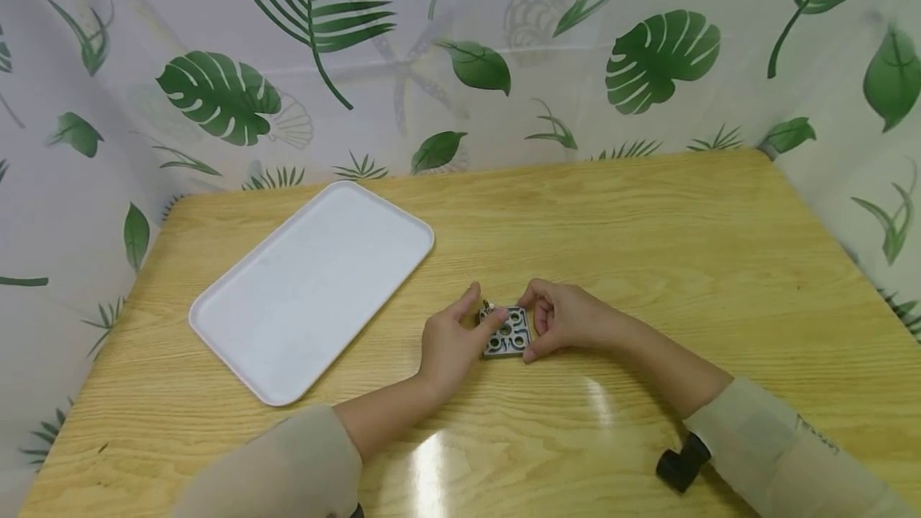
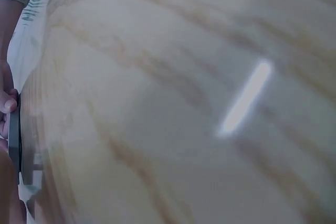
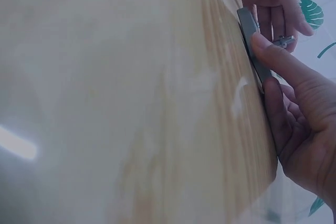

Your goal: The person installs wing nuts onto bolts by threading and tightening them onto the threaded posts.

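Note:
A small square grey metal plate [image 1: 515,342] with several round holes lies low over the wooden table, between my hands. My left hand [image 1: 449,346] holds its left side, thumb across the upper face and index finger reaching past the far left corner. My right hand [image 1: 572,316] grips the right side, thumb at the near corner and index finger at the far one. A small metal fitting [image 3: 283,41] sticks up by the plate in the right wrist view. Edge-on, the plate [image 2: 14,135] shows at the left border of the left wrist view.
A white rectangular tray [image 1: 309,286] sits at an angle on the table [image 1: 647,230], left of my hands. A leaf-patterned cloth [image 1: 547,102] stands behind the table and along its sides. A black device [image 1: 682,464] hangs at my right sleeve.

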Motion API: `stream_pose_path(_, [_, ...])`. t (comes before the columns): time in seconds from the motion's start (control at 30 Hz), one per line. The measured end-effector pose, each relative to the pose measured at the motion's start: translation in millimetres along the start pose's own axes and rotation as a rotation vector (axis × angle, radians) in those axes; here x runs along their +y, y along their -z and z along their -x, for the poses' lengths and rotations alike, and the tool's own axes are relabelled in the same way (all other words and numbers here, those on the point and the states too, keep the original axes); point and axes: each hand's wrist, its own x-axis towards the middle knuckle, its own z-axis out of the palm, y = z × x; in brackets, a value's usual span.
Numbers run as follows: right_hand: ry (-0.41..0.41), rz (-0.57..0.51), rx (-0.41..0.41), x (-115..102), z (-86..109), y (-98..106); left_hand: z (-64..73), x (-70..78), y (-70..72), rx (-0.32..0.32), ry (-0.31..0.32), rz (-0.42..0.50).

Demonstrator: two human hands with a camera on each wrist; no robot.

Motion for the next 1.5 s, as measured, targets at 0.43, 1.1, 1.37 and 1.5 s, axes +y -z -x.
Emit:
stream_pose_path(0.43, [-0.012, -0.019, -0.005, -0.3, 0.2, 0.0, 0.6, -6.2, -8.0, 0.053, -0.121, -0.086])
stream_pose_path(1.1, [-0.038, -0.008, -0.010, -1.2, 0.0, -0.1, -47.4, -19.8, 34.5, -0.467, -0.547, -0.294])
stream_pose_path(1.37, [-0.042, -0.002, -0.008, -2.1, 0.6, -0.5, -59.9, -21.5, 40.0, -0.617, -0.492, -0.251])
stream_pose_path(1.5, [-0.042, -0.006, -0.003, -1.6, 0.4, -0.9, -56.9, -22.9, 40.3, -0.634, -0.418, -0.209])
